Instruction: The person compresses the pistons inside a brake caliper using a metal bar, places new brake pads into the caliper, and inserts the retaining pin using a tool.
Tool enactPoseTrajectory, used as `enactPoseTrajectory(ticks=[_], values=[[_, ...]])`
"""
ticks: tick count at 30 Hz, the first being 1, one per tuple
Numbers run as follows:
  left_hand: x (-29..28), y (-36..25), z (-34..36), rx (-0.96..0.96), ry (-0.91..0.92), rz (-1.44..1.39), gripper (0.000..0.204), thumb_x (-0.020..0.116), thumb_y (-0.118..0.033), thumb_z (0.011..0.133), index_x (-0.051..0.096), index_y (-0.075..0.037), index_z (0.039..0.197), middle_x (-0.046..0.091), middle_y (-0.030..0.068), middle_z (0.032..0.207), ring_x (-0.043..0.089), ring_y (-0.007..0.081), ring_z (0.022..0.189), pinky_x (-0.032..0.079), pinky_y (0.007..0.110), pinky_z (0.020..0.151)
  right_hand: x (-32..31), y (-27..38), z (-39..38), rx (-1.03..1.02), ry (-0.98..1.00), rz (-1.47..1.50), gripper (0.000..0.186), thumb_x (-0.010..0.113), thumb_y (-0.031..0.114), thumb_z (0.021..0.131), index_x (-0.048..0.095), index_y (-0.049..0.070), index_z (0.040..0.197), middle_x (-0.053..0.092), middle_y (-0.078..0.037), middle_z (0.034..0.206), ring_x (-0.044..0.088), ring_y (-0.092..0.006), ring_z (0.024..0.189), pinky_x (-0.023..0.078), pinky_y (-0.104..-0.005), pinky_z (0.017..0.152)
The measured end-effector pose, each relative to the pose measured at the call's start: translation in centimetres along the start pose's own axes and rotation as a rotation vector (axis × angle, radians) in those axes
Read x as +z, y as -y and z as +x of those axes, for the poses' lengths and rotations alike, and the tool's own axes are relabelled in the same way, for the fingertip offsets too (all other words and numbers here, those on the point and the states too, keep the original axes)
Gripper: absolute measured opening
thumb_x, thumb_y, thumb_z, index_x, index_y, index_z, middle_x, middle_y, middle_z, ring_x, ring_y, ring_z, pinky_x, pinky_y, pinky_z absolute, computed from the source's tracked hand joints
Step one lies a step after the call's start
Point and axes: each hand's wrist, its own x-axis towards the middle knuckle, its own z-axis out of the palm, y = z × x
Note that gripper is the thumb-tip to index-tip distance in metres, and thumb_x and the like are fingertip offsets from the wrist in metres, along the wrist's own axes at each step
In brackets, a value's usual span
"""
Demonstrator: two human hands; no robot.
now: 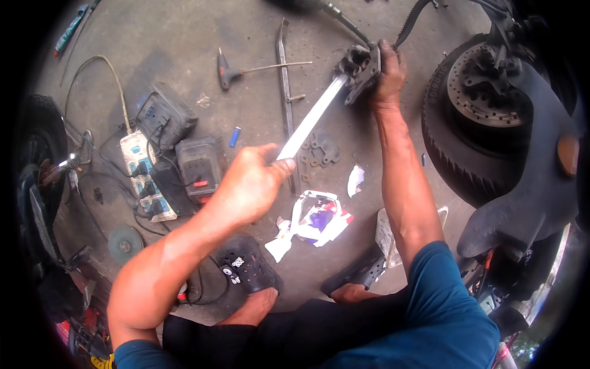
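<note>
Silver bar (313,119), near end hidden by left hand (251,184)

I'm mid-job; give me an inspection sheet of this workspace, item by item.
Surface: grey concrete floor, stained.
Job's things: pale bar, far end meeting a dark metal part; whether inserted is unclear.
Clutter: T-handled tool, long dark bar, torn packaging, blue cylinder.
Hands: left hand closed around the pale bar's near end; right hand gripping the dark part.
Cables: power strip with plugs in, pale cord looping.
Surroundings: wheel with drilled disc at right.
</note>
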Motion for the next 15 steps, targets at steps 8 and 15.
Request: enactPoseTrajectory(ticks=[8,15], values=[[-3.3,-1.2,1.2,-0.08,0.056,0.112,0.04,0.06,-0.019,0.089,0.056,0.009,0.116,0.054,0.004,0.063,0.048,0.0108,0.047,0.038,0.03,0.043,1.2,1.1,-0.3,-0.002,0.018,-0.011,0.025,0.055,0.028,0.09,0.056,0.003,0.086,0.056,-0.008,0.065,0.056,-0.0178,0.054,0.048,-0.0294,0.048],[-5.7,-2.6,2.2,-0.197,0.172,0.091,0.032,0.059,-0.019,0.088,0.06,0.007,0.107,0.049,0.0,0.059,0.041,0.0075,0.043,0.031,0.028,0.037,0.3,0.2,1.0,0.09,0.091,0.057,0.032,0.055,0.034,0.089,0.055,0.003,0.086,0.055,-0.011,0.066,0.056,-0.0224,0.052,0.048,-0.0332,0.042]])
